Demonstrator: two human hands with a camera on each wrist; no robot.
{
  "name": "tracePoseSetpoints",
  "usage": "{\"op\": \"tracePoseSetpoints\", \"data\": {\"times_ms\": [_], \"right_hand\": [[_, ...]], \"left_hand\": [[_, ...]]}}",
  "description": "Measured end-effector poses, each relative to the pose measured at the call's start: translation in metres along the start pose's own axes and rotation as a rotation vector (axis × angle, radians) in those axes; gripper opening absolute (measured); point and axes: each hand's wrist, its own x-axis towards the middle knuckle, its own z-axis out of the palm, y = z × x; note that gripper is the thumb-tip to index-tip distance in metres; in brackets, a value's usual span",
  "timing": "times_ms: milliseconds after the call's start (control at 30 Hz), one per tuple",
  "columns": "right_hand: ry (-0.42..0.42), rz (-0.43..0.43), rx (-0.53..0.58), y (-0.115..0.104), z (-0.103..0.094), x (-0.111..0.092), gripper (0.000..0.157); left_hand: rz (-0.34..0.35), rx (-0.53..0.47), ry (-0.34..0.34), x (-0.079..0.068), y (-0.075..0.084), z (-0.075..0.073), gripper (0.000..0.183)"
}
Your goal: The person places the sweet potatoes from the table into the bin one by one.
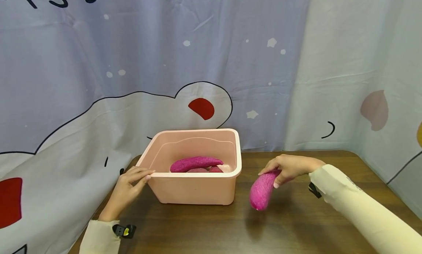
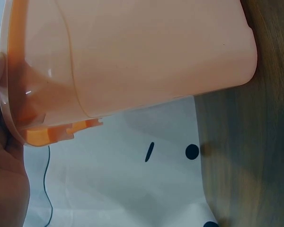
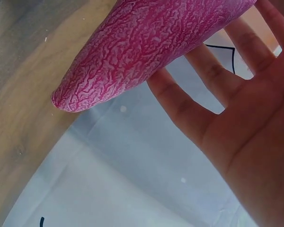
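My right hand holds a magenta sweet potato above the table, right of a pink plastic bin. Its skin looks wrinkled in the right wrist view, where the sweet potato lies against my fingers. At the bin's front left corner, my left hand grips the rim between thumb and fingers. Inside the bin lies another magenta sweet potato, on top of reddish roundish things that are mostly hidden by the front wall. The left wrist view shows the bin's side wall close up.
The brown wooden table carries the bin. Behind and to the left hangs a printed cloth, close behind the bin and along the table's left edge. More pale cloth hangs at the right.
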Motion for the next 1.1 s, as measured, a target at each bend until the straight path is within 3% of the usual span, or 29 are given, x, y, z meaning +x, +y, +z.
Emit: {"op": "tracePoseSetpoints", "data": {"times_ms": [300,500,867,1100], "right_hand": [[-0.009,0.043,0.025,-0.005,-0.006,0.001,0.049],[-0.005,0.036,0.041,-0.007,-0.011,0.001,0.050],[0.014,0.037,0.037,-0.017,-0.025,0.002,0.053],[0.018,0.052,0.038,-0.024,-0.033,0.003,0.052]], "left_hand": [[0.019,-0.009,0.017,0.009,0.026,-0.003,0.029],[0.021,-0.004,0.022,0.005,0.017,-0.001,0.031],[0.040,-0.015,0.024,0.011,0.030,-0.004,0.031],[0.019,-0.001,0.024,0.007,0.022,-0.002,0.029]]}}
